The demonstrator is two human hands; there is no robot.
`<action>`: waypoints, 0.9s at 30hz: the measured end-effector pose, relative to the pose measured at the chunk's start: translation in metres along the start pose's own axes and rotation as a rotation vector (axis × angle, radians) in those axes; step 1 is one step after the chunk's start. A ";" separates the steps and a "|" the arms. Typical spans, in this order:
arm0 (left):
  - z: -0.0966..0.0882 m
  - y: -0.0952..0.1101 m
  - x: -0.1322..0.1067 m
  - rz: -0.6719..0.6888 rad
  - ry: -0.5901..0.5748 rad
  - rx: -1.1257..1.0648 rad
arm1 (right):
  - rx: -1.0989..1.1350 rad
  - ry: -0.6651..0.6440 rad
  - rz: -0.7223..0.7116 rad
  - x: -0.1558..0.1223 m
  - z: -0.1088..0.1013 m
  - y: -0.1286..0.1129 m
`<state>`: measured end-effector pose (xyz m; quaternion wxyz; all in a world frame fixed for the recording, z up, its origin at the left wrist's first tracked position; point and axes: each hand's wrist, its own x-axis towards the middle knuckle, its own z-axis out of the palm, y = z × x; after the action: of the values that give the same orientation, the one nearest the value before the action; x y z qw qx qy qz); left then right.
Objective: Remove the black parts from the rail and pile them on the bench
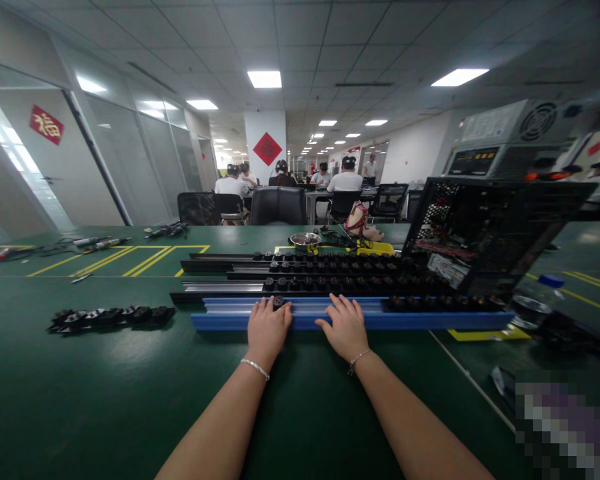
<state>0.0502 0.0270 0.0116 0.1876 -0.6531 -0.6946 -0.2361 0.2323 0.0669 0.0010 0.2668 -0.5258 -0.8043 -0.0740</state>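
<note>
A long blue channel rail (300, 323) lies across the green table before me. My left hand (269, 328) is closed around a small black socket module (279, 302) in the rail's left half; its fingers partly cover the module. My right hand (346, 328) rests on the rail further right, with fingers spread and nothing held. Several black socket modules (420, 304) sit in the rail's right end. On the table to the left lies a row of loose black modules (111, 319).
Behind the blue rail lie several black rails (215, 288) holding modules. A metal bowl (305, 239) stands further back. An open computer case (495, 233) rises at the right, beside a bottle with a blue cap (535, 303). Several people sit in the background.
</note>
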 end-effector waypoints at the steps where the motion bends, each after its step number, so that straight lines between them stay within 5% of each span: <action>1: 0.000 -0.001 0.000 -0.001 -0.002 -0.004 | -0.001 -0.001 0.001 0.000 0.000 0.000; 27: -0.003 -0.016 0.002 -0.054 0.004 0.036 | 0.003 0.004 0.013 0.001 0.001 -0.001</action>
<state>0.0340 0.0262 0.0132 0.1942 -0.6300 -0.7159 -0.2300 0.2306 0.0681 0.0006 0.2696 -0.5307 -0.8003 -0.0722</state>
